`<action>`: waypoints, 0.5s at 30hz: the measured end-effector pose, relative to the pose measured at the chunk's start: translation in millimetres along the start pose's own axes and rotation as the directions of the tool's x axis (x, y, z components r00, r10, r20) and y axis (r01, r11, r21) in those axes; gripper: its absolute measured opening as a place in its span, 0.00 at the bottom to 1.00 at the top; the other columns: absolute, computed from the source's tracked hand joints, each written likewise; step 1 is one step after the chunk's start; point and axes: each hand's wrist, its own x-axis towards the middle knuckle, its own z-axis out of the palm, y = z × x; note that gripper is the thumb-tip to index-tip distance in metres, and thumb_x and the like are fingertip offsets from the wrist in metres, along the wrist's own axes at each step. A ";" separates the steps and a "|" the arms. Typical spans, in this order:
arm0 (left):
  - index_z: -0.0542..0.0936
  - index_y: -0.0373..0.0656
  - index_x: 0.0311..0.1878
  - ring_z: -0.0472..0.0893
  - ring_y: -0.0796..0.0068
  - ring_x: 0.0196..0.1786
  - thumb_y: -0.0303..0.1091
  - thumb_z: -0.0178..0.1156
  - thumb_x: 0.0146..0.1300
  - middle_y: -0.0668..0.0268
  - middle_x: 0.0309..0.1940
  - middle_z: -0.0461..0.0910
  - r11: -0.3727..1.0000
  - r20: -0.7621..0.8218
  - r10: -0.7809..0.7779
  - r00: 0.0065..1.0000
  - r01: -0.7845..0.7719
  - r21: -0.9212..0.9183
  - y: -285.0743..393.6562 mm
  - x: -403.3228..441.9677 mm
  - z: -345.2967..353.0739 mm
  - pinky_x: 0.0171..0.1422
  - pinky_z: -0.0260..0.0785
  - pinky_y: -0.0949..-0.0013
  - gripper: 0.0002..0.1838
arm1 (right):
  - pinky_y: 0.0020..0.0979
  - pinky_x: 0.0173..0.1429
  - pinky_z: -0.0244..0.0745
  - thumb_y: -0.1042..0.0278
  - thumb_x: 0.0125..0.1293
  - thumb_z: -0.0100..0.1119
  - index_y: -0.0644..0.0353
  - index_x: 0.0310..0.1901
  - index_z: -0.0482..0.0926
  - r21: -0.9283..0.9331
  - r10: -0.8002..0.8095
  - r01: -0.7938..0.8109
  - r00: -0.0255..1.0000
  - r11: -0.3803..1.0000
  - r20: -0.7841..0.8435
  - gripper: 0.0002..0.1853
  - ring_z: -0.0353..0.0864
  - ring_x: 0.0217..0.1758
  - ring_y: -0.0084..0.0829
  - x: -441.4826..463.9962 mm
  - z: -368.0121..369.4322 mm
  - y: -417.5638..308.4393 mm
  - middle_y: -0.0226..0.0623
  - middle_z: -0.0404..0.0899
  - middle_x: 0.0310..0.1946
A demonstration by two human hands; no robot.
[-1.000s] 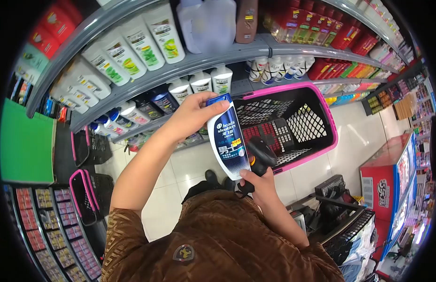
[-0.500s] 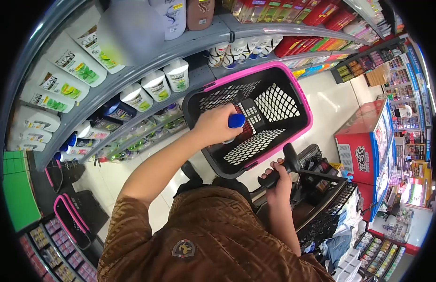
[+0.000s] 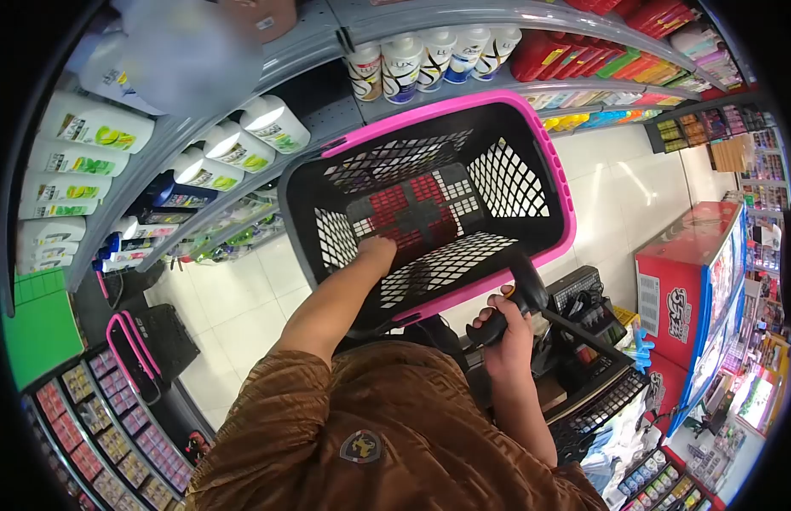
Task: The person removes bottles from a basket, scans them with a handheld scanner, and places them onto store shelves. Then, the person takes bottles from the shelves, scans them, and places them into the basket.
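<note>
A black shopping basket with a pink rim [image 3: 429, 112] fills the middle of the view. My left hand [image 3: 378, 254] reaches down into its near left part, beside the mesh wall. The fingers are hidden from here, as is anything they may hold. No blue-capped bottle shows. Red and white patches appear through the basket's grid bottom. At the basket's near right corner, my right hand [image 3: 506, 330] is closed around a black handle [image 3: 489, 327].
Shelves at the far side carry LUX bottles [image 3: 401, 70], white shampoo bottles [image 3: 276, 124] and red packages [image 3: 553, 56]. A red freezer chest [image 3: 675, 289] stands at right. Another pink-rimmed basket [image 3: 133, 358] is on the floor at left; a dark merchandise rack [image 3: 595, 396] is at near right.
My left hand has lowered into the basket's near left part, and the blue-capped bottle it held has gone out of sight. The camera view has shifted; my right hand keeps the handle.
</note>
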 end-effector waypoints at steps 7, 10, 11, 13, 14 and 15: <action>0.77 0.38 0.60 0.85 0.54 0.59 0.30 0.74 0.52 0.52 0.54 0.86 0.986 0.079 -0.142 0.987 0.148 -0.077 -2.6 17.2 53.2 0.61 0.79 0.54 0.30 | 0.37 0.38 0.78 0.76 0.67 0.60 0.57 0.52 0.75 -0.085 0.070 -0.065 0.996 0.994 0.057 0.13 0.80 0.33 0.31 24.5 -20.8 -22.0 0.36 0.79 0.36; 0.77 0.38 0.62 0.85 0.56 0.61 0.31 0.72 0.56 0.52 0.57 0.85 0.970 0.086 -0.218 0.972 0.225 -0.091 4.7 16.7 52.0 0.62 0.80 0.56 0.29 | 0.37 0.38 0.78 0.76 0.67 0.60 0.57 0.52 0.75 -0.115 0.081 -0.073 0.995 0.991 0.066 0.13 0.80 0.32 0.31 24.4 -17.9 -28.5 0.36 0.79 0.35; 0.77 0.38 0.62 0.85 0.56 0.61 0.31 0.72 0.56 0.52 0.57 0.85 0.969 0.078 -0.219 0.972 0.227 -0.101 6.8 16.7 52.2 0.62 0.80 0.56 0.29 | 0.37 0.38 0.78 0.76 0.67 0.61 0.57 0.52 0.75 -0.123 0.092 -0.084 0.994 0.989 0.062 0.13 0.81 0.33 0.31 22.7 -16.6 -30.8 0.36 0.79 0.35; 0.79 0.39 0.63 0.88 0.60 0.56 0.28 0.64 0.63 0.57 0.53 0.88 0.971 0.056 -0.232 0.971 0.235 -0.054 4.9 20.7 61.3 0.53 0.83 0.56 0.23 | 0.36 0.38 0.78 0.76 0.67 0.61 0.57 0.53 0.75 -0.157 0.079 -0.065 0.993 0.986 0.086 0.14 0.81 0.33 0.31 20.7 -14.6 -31.2 0.36 0.79 0.36; 0.81 0.40 0.62 0.87 0.59 0.58 0.30 0.69 0.61 0.57 0.56 0.87 0.956 0.087 -0.278 0.957 0.285 -0.075 3.9 23.7 64.8 0.54 0.83 0.57 0.24 | 0.36 0.38 0.79 0.75 0.68 0.61 0.57 0.53 0.74 -0.180 0.072 -0.052 0.992 0.982 0.103 0.14 0.81 0.33 0.31 19.5 -12.9 -30.1 0.37 0.79 0.36; 0.81 0.40 0.62 0.87 0.59 0.58 0.30 0.69 0.61 0.57 0.56 0.87 0.953 0.077 -0.287 0.955 0.293 -0.081 3.7 24.8 59.9 0.54 0.83 0.57 0.24 | 0.36 0.38 0.79 0.75 0.68 0.61 0.57 0.53 0.74 -0.183 0.070 -0.048 0.991 0.982 0.117 0.14 0.81 0.33 0.31 18.4 -10.2 -28.7 0.37 0.79 0.36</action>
